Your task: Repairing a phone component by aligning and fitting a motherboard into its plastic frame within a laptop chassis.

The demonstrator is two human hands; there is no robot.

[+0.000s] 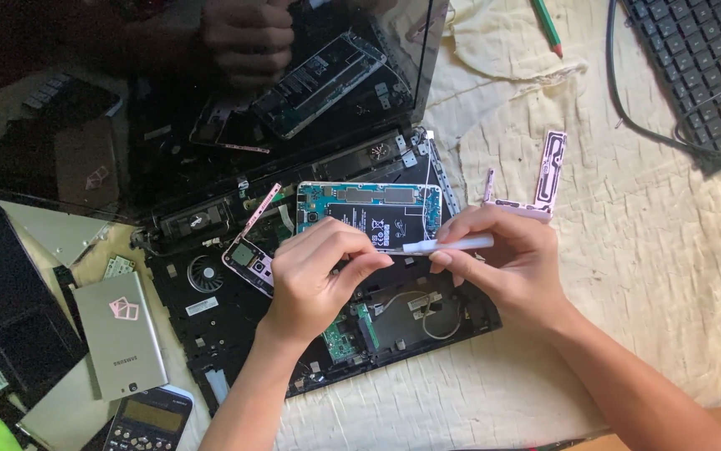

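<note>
Left hand [314, 271] curled shut, steadying opened phone [369, 213] atop gutted laptop [294, 334]; right hand [502, 263] pinching white tool [448, 245], tip probably prying, half hidden.

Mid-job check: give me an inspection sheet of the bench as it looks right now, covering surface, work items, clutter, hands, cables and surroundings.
Surface: cream wrinkled cloth covers the bench.
Job's things: opened phone, circuit board and battery exposed, lies on a dismantled laptop base; white slim tool over its lower edge.
Clutter: pink frame pieces, silver phone back, calculator, green pencil.
Grippers: left hand pinches at the phone's lower edge; right hand holds the white tool.
Cables: dark cable by the keyboard; thin white wires in the laptop base.
Surroundings: glossy laptop screen reflects the hands.
</note>
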